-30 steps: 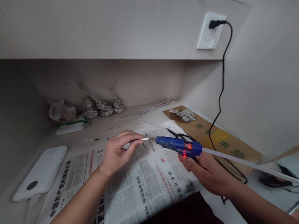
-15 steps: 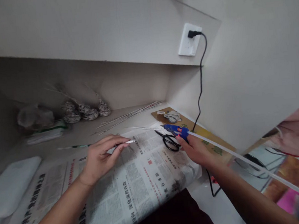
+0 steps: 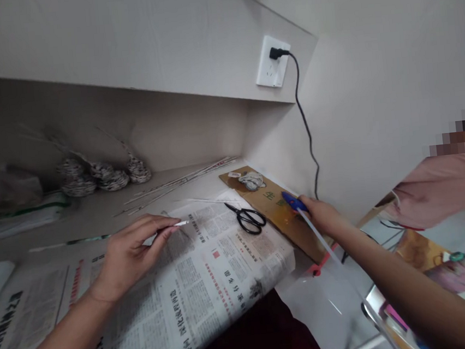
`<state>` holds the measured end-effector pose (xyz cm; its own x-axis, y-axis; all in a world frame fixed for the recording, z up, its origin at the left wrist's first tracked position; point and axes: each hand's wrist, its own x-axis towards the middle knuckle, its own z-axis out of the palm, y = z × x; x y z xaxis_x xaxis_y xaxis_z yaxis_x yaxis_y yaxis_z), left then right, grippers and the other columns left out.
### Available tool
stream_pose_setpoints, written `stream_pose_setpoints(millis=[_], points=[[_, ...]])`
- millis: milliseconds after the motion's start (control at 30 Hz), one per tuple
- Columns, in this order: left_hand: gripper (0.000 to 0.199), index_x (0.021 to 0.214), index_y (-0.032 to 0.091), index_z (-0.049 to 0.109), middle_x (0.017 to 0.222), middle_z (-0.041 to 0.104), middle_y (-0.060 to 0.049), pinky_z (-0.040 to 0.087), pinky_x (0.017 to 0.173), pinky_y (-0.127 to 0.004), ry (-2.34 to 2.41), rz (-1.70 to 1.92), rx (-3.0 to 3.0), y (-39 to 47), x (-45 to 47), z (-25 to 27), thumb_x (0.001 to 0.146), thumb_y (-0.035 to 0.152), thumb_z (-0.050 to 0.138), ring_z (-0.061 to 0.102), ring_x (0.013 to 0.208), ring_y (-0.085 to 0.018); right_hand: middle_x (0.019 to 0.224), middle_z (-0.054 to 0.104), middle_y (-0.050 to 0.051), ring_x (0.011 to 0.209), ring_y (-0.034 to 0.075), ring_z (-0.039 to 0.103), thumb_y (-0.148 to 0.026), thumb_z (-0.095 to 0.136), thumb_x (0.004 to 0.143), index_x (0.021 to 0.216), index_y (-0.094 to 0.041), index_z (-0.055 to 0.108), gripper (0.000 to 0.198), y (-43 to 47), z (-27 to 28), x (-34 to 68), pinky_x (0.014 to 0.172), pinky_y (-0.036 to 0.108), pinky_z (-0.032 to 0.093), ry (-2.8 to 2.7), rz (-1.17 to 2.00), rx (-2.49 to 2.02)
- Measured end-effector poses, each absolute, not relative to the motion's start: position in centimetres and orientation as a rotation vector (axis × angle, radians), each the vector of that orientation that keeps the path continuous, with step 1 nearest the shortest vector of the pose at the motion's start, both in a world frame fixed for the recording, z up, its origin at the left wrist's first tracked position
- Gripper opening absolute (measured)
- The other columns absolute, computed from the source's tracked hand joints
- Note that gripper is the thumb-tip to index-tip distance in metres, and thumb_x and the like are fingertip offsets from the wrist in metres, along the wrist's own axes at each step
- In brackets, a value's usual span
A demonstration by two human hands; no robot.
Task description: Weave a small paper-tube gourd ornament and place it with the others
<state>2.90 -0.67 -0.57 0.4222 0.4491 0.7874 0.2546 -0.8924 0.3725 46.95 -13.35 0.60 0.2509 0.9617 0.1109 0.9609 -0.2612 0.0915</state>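
My left hand [image 3: 131,256] is closed above the newspaper [image 3: 205,292], pinching a short white rolled-paper stick [image 3: 183,223] between thumb and fingers; its tip sticks out to the right. In my right hand [image 3: 321,216] is a blue hot glue gun [image 3: 291,199], held over the cardboard sheet [image 3: 304,239]. A long translucent glue stick [image 3: 325,242] trails from its rear toward the lower right. Black-handled scissors [image 3: 250,221] lie on the newspaper between my hands, touched by neither.
Woven paper shapes [image 3: 109,176] stand at the back of the shelf beside thin paper rods [image 3: 184,180]. A crumpled grey bundle [image 3: 252,181] rests on the cardboard. A black cord [image 3: 304,118] hangs from the wall socket [image 3: 269,75]. At right is a person in pink [image 3: 443,187].
My right hand has moved the glue gun rightward, away from the scissors and over the cardboard. The view has shifted right; my left hand keeps its pinch on the paper stick.
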Motion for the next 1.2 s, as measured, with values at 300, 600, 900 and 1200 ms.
stream_pose_setpoints(millis=[300,600,900,1200], points=[[0.02,0.1,0.027,0.069,0.092,0.072,-0.001,0.054,0.073,-0.032,0.652,1.456,2.498,-0.5,2.6,-0.7,0.081,0.02,0.065,0.068,0.081,-0.018,0.107,0.066,0.016,0.095,0.025,0.059,-0.025,0.046,0.092,0.128,-0.012,0.046,0.039,-9.9,-0.3,47.4,0.08,0.03,0.039,1.994,0.248,2.345],[0.018,0.099,0.023,0.068,0.09,0.072,-0.001,0.052,0.074,-0.028,0.708,1.443,2.518,-0.4,2.7,-0.5,0.082,0.02,0.065,0.067,0.08,-0.016,0.106,0.068,0.016,0.096,0.027,0.062,-0.018,0.061,0.079,0.125,-0.015,0.056,0.046,-8.2,2.2,48.9,0.082,0.032,0.042,1.945,0.192,2.23],[0.016,0.098,0.021,0.069,0.091,0.072,-0.003,0.052,0.076,-0.029,0.744,1.411,2.531,-0.3,2.6,-0.3,0.083,0.02,0.063,0.066,0.082,-0.016,0.107,0.067,0.012,0.104,0.024,0.059,-0.029,0.049,0.089,0.099,-0.017,0.068,0.025,-0.8,2.1,36.1,0.09,0.029,0.04,2.299,0.199,2.02],[0.014,0.096,0.02,0.07,0.089,0.073,-0.005,0.053,0.076,-0.029,0.804,1.442,2.542,0.3,2.0,0.0,0.085,0.021,0.061,0.067,0.081,-0.016,0.1,0.066,0.022,0.093,0.028,0.063,-0.012,0.056,0.077,0.092,-0.009,0.067,0.019,3.7,0.1,31.7,0.082,0.035,0.045,2.364,0.032,2.129]])
